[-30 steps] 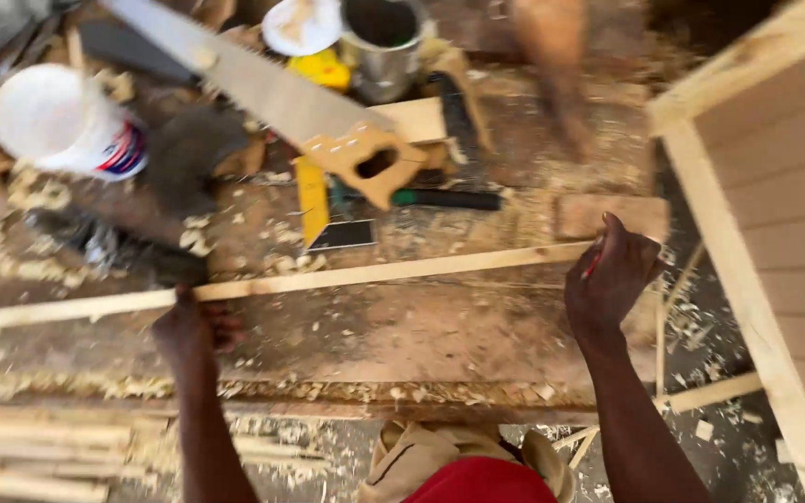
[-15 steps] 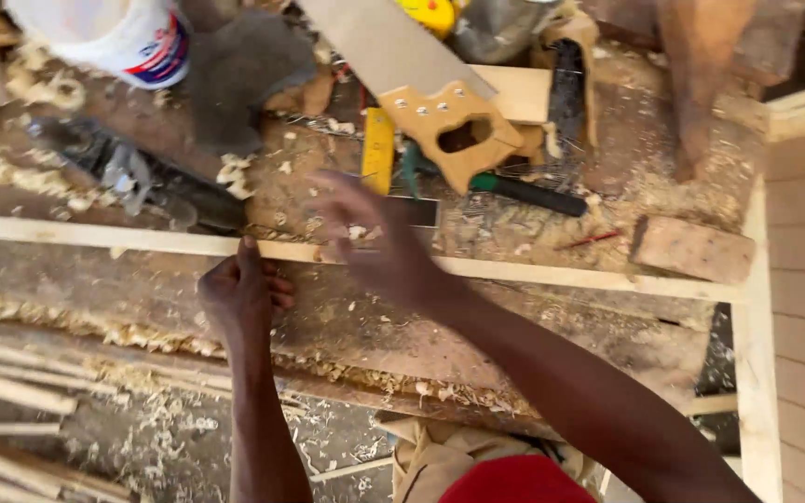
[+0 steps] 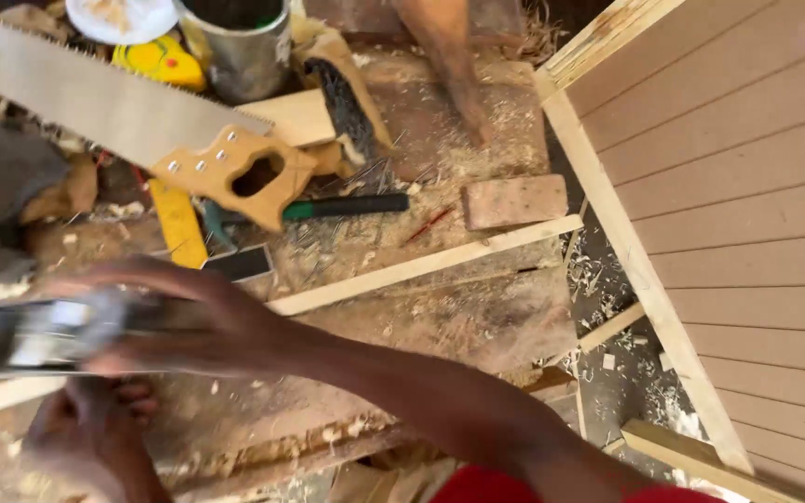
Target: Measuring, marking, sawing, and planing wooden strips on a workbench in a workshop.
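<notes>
fingers [image 3: 156, 279] of the right hand [image 3: 188, 317] wrapped over a blurred grey metal tool [image 3: 39, 335], mid-left of frame, just above the long wood strip [image 3: 421, 265]. left hand [image 3: 86, 438], lower left, fingers curled shut, resting at the strip's near end. handsaw [image 3: 123, 116] lies upper left; wood block [image 3: 514, 200] right of centre.

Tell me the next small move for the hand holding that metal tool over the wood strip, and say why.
Probably set the blurred metal tool flat on the long wood strip. The right hand grips it just above the strip, while the left hand rests at the strip's near edge, seemingly steadying it. What kind of tool it is cannot be told.
</notes>
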